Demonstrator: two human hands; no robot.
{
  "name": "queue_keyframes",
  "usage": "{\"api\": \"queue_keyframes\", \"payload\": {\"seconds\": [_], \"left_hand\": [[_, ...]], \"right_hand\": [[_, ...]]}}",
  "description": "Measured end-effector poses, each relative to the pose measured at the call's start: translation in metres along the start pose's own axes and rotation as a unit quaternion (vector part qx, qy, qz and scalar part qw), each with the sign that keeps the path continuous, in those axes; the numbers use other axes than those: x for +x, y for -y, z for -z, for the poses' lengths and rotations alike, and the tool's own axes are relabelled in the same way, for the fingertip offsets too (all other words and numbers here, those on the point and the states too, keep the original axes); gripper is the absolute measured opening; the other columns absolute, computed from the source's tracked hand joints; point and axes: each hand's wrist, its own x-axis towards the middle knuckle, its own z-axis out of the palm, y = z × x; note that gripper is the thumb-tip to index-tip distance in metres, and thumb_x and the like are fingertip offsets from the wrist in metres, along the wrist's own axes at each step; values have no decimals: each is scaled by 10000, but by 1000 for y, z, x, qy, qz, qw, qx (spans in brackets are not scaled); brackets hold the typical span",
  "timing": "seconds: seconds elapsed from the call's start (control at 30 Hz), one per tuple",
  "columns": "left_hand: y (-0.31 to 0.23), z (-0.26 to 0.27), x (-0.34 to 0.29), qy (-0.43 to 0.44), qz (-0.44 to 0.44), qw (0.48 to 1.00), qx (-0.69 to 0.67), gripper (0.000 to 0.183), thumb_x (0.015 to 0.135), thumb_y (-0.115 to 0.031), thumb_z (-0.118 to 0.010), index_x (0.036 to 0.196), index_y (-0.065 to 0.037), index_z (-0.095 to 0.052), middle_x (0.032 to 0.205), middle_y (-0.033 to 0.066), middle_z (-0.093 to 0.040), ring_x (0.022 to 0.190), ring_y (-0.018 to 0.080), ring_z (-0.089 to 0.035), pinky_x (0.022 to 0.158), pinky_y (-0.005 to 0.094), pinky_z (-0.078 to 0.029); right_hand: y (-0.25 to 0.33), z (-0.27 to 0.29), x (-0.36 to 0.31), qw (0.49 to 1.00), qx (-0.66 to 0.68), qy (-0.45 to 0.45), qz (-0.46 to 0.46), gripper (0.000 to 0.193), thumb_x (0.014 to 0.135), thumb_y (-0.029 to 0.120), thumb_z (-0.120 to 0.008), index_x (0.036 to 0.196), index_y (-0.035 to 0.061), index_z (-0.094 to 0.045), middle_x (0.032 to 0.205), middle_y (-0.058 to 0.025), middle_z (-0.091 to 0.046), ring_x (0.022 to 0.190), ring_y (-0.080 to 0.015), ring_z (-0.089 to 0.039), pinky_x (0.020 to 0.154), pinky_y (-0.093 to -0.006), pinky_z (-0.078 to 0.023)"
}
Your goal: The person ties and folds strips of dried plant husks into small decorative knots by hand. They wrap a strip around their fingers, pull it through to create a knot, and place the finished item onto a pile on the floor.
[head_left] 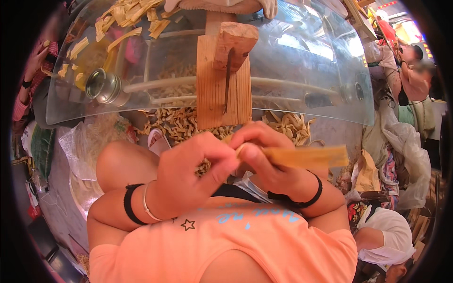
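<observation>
A flat yellow-brown strip (309, 156), slightly blurred, is held in front of my chest and points out to the right. My right hand (278, 172) is closed round it, thumb on top. At the strip's left end my left hand (193, 172) is closed too, its thumb and forefinger pinching together; what lies between those fingertips is mostly hidden. Just beyond both hands a wooden board (224, 99) rests on the glass table and reaches over its near edge. A raised wooden block (236, 45) on the board carries a thin dark metal blade (228, 82).
Yellow strips (130, 14) lie at the glass table's (292, 70) far left, and a pale cloth glove (226, 4) at its far edge. Curled shavings (174, 122) cover the floor below. Plastic sheeting (82, 151) lies left. Other people (415, 70) sit at the right; another person's hand (35, 63) shows left.
</observation>
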Motion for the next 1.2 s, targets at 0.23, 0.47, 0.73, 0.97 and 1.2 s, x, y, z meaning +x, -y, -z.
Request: {"api": "queue_keyframes", "payload": {"seconds": [0.23, 0.47, 0.73, 0.97, 1.2], "left_hand": [[15, 10, 16, 22, -111, 994, 4, 243, 782, -27, -661, 1003, -26, -559, 1043, 169, -579, 949, 285, -594, 833, 357, -486], [24, 17, 18, 112, -53, 988, -87, 381, 760, -6, -640, 1131, -14, -555, 1033, 121, -575, 909, 260, -568, 852, 337, -462], [6, -1, 9, 31, -246, 958, 144, 438, 741, 25, -708, 1149, 11, -549, 920, 129, -583, 728, 232, -573, 681, 320, -493], [6, 1, 14, -6, -92, 993, 67, 141, 908, -79, -644, 992, 5, -568, 891, 113, -565, 703, 209, -572, 579, 297, -449], [12, 29, 8, 104, -143, 979, 99, 145, 894, -114, -650, 817, -17, -574, 696, 111, -518, 575, 283, -504, 529, 351, -433]], "right_hand": [[3, 8, -3, 988, 151, 37, 13, 112, 909, 66, -671, 988, 65, -593, 1062, -67, -562, 972, -170, -569, 864, -315, -439], [10, 10, 0, 995, 24, 70, 70, 141, 820, 27, -753, 859, 70, -625, 866, -33, -628, 910, -202, -572, 819, -325, -451], [-2, -10, -4, 944, -221, -164, 184, 281, 726, -95, -742, 929, 16, -583, 893, -129, -691, 774, -244, -690, 656, -283, -540], [-20, -10, -7, 946, -168, -131, 245, 298, 737, -91, -733, 964, 4, -565, 882, -130, -687, 737, -235, -681, 634, -278, -535], [2, 11, 4, 933, -314, 53, 169, 163, 941, 168, -602, 910, 9, -597, 793, -93, -601, 677, -247, -577, 615, -336, -461]]}}
